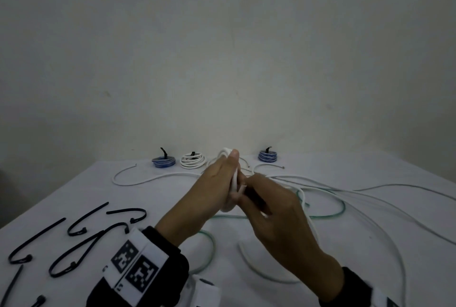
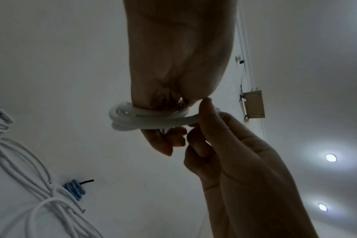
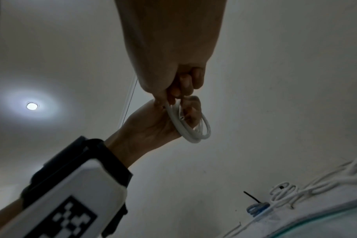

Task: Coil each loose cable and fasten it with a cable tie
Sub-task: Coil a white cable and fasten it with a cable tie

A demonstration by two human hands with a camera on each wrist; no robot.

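Note:
My left hand (image 1: 228, 175) holds a small white cable coil (image 1: 233, 183) upright above the table. In the left wrist view the coil (image 2: 151, 118) is wound around that hand's fingers (image 2: 163, 145). My right hand (image 1: 249, 192) meets it from the right and pinches a strand of the same cable near its cut end (image 3: 182, 118). The right wrist view shows the coil (image 3: 196, 133) hanging between my right fingers (image 3: 183, 87) and my left hand (image 3: 151, 128). Several loose black cable ties (image 1: 81, 227) lie at the near left.
Three tied coils stand along the back edge: blue (image 1: 163, 161), white (image 1: 193, 160), blue (image 1: 268, 156). Loose white cables (image 1: 357, 193) and a greenish cable (image 1: 328, 215) sprawl over the white table (image 1: 74, 190), in the middle and on the right.

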